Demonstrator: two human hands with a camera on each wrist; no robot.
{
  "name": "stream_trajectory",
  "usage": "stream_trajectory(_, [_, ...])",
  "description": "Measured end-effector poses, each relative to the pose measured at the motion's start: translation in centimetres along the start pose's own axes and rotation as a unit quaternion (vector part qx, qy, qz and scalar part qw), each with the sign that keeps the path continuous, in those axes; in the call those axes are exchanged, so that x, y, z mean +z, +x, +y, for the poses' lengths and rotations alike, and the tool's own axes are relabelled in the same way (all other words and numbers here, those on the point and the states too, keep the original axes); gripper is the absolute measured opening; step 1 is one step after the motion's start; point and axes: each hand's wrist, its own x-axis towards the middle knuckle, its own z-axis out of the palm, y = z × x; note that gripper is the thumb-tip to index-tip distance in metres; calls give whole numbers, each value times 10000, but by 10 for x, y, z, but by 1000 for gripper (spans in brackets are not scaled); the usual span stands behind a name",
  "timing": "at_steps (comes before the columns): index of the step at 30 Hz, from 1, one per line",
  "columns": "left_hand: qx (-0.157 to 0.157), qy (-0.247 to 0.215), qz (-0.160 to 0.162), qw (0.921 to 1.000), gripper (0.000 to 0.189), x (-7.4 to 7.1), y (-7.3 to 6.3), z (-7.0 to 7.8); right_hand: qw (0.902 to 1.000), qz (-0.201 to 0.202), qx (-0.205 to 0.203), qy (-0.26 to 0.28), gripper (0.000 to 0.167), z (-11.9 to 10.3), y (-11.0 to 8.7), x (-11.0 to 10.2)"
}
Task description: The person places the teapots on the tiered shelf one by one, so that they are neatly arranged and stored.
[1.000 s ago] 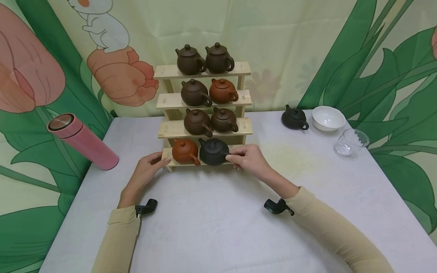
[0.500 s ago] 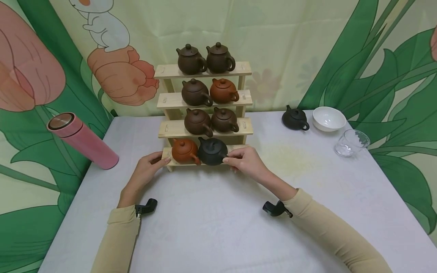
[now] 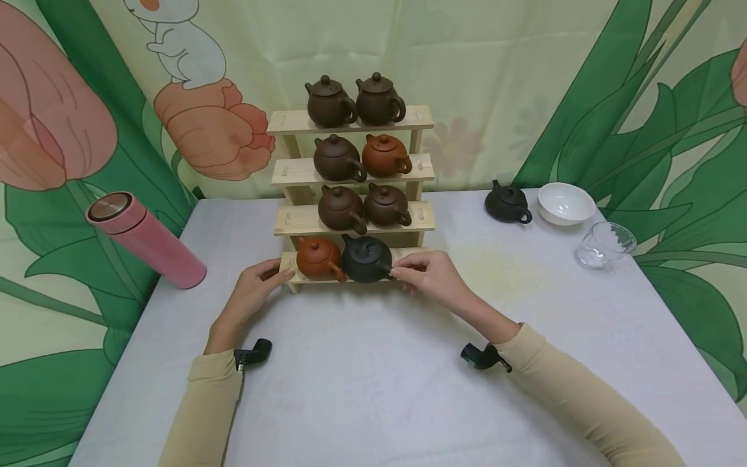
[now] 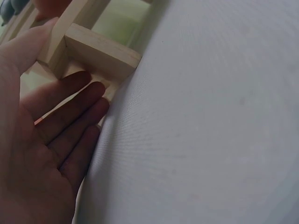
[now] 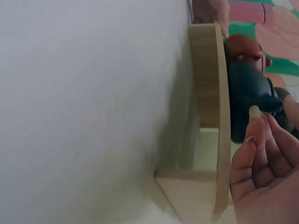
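Note:
On the lowest step of a four-step wooden rack [image 3: 354, 222] sit an orange-brown teapot [image 3: 318, 258] and a black teapot [image 3: 364, 259], side by side. My right hand [image 3: 430, 277] pinches the black teapot's handle between thumb and fingers; the right wrist view shows the teapot body [image 5: 247, 84] on the board. At the step's left end, my left hand [image 3: 252, 287] holds the rack, its thumb on the board's edge. In the left wrist view the fingers [image 4: 74, 112] reach round under the board end, beside the rack's leg [image 4: 103, 50].
Brown teapots [image 3: 338, 209] and another orange-brown teapot [image 3: 385, 155] stand in pairs on the upper steps. A pink thermos [image 3: 154, 243] is at the left. At the back right are a second black teapot [image 3: 506, 202], a white bowl [image 3: 565, 202] and a clear glass [image 3: 604, 245].
The black teapot moves slightly left toward the orange-brown one, then stays about there, the right hand still on its handle. The left hand keeps its place; the head view shifts slightly.

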Motion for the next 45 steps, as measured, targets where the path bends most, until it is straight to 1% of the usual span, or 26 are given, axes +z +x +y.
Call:
stream_trajectory(2, [-1,4,8,10000,84,0,0,0,9999,136,-68,3,18,3,0,-6])
stream_trajectory(8, [-35,9,53,10000,82,1,0,0,9977,666,-93,-55,21,11,-4,-26])
stream_trajectory(12, [-14,6,81,10000,81,1,0,1,9950,988,-17,-172,23,4,-10,-42])
stream_trajectory(15, [-16,-2,64,10000,81,1,0,1,9933,1143,115,-111,23,3,-11,-55])
stream_trajectory(20, [35,-11,49,10000,82,1,1,-2,9887,1450,319,195,25,23,-2,-80])
stream_trajectory(21, [56,-15,42,10000,82,1,1,-3,9871,1547,370,186,26,33,1,-85])
stream_trajectory(23, [80,-1,38,10000,82,1,1,-3,9845,1699,428,76,28,52,8,-96])
stream_trajectory(27, [80,-8,44,10000,82,1,1,-3,9798,1878,564,-391,31,87,18,-114])
stream_trajectory(30, [114,-36,53,9999,81,1,2,-2,9768,1940,716,-550,31,94,19,-126])
stream_trajectory(34, [177,-71,56,9998,78,1,1,-1,9727,2021,946,-633,32,101,18,-140])
stream_trajectory(40, [181,-71,53,9998,78,1,1,0,9687,2217,904,-648,32,107,17,-157])
stream_trajectory(45, [201,-107,58,9997,77,1,1,0,9612,2467,995,-732,37,110,15,-167])
